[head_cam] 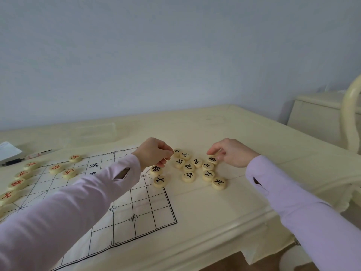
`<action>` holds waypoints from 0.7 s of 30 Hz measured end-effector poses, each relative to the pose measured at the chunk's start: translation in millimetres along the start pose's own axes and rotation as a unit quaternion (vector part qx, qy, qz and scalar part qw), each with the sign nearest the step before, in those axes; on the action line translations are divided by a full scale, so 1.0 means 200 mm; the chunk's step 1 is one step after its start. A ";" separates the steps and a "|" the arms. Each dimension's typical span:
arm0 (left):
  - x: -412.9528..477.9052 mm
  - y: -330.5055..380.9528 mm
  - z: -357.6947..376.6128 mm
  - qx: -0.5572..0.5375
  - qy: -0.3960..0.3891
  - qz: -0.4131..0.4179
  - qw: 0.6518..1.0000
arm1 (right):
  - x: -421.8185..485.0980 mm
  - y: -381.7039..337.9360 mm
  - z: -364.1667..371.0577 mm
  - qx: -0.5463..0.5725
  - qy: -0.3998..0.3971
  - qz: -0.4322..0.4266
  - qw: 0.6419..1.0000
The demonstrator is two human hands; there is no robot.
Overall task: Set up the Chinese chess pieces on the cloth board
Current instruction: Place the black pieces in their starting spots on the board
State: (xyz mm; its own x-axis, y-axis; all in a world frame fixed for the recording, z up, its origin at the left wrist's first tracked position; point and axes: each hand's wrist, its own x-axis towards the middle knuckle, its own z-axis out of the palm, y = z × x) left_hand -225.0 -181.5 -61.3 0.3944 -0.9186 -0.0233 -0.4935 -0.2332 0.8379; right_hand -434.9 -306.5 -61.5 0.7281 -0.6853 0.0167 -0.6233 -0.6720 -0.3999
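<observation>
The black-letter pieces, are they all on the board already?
No, most of the black-letter pieces lie bunched together on the table, off to the right of the cloth board.

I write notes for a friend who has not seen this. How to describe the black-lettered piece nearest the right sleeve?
On the cream table, right of the cloth board, black-lettered pieces lie clustered. The piece sits at the cluster's near right end. Unlike its neighbours, it has no piece to its right.

Setting: domestic room, likely a home. Evidence: cream-painted table (214, 124) with moulded edge; matching cream cabinet (312, 118); curved cream furniture frame (349, 114); plain pale wall (175, 45); cloth chess board (136, 208) spread on the table
</observation>
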 end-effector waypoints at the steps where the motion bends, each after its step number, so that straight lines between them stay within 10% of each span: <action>1: 0.00 -0.01 0.00 -0.002 -0.002 -0.002 1.000 | 0.00 0.00 0.00 -0.007 -0.003 0.001 1.000; 21: -0.06 0.02 0.02 -0.005 -0.004 0.008 1.000 | 0.00 -0.02 0.02 -0.071 -0.001 0.051 0.996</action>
State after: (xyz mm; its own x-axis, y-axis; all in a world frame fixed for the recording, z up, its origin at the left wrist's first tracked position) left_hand -235.4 -171.9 -59.2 0.3802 -0.9248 -0.0140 -0.4917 -0.2149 0.8438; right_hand -431.3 -302.3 -63.9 0.6590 -0.7519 -0.0196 -0.7285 -0.6316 -0.2653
